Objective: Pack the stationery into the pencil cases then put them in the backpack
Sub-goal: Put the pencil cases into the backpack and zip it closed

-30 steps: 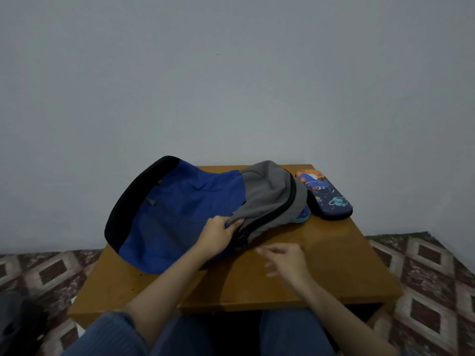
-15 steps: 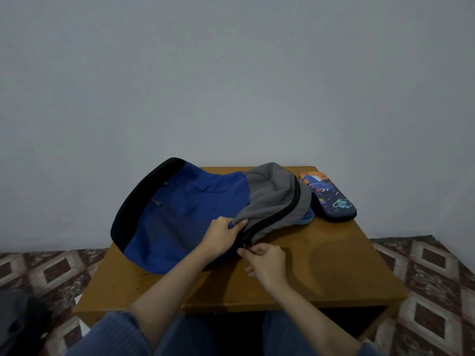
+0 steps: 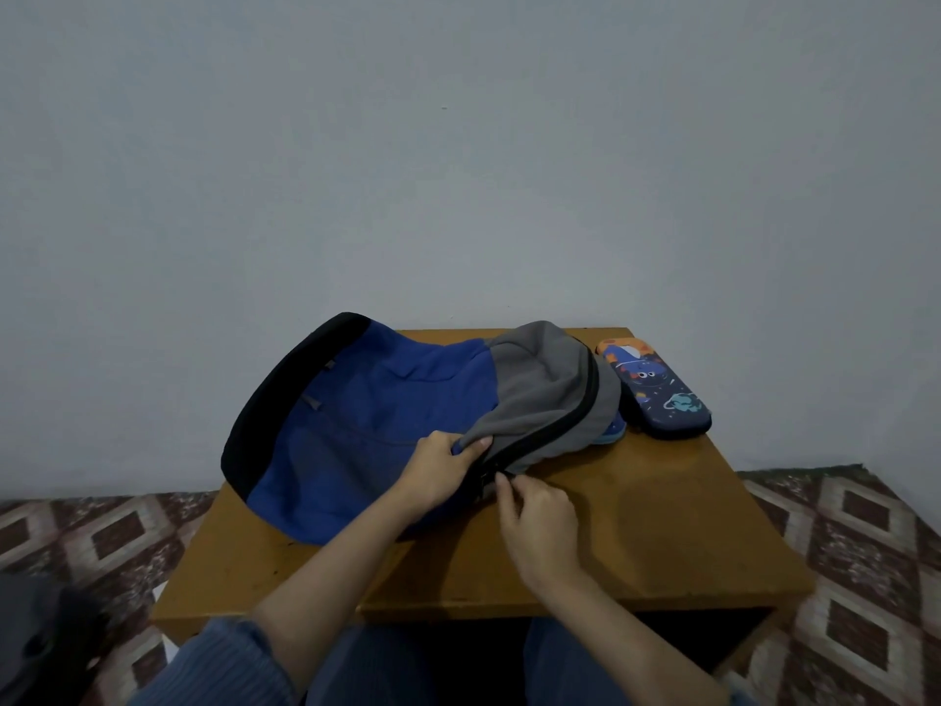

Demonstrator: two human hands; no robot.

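A blue, grey and black backpack (image 3: 377, 420) lies flat on the small wooden table (image 3: 662, 527). My left hand (image 3: 440, 466) grips the grey fabric edge beside the black zipper line. My right hand (image 3: 534, 517) pinches the zipper pull at the near end of that zipper. A dark blue space-print pencil case (image 3: 657, 389) lies shut at the table's far right corner, apart from both hands. A second, light blue case (image 3: 611, 431) peeks out from under the backpack's grey flap, mostly hidden.
A plain wall stands right behind the table. Patterned floor tiles (image 3: 865, 527) surround it on both sides. A dark object (image 3: 35, 639) sits on the floor at the lower left. My knees are under the table's front edge.
My right hand moved from the bare tabletop up to the backpack's zipper and now pinches the pull. My left hand kept its grip on the grey fabric.
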